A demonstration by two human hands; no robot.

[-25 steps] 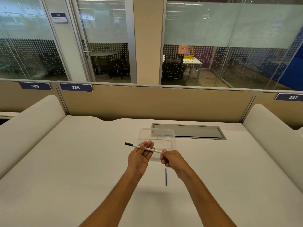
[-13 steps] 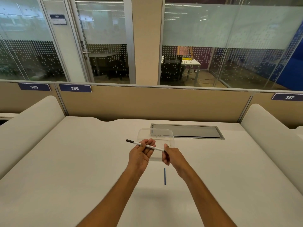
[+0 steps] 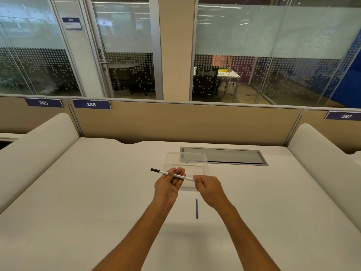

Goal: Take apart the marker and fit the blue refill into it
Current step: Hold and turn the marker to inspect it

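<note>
On the white desk the refill lies unused, while the left hand grips the marker, seemingly intact, and the right hand pinches its end.

The desk has a smooth, matt white top. On it, the tray is clear, glossy plastic. Just right of the tray, the cable flap looks like brushed grey metal. The marker above the tray's near edge has a smooth white plastic-looking barrel.

White marker (black-capped) aloft, tilted; blue refill flat below.
</note>
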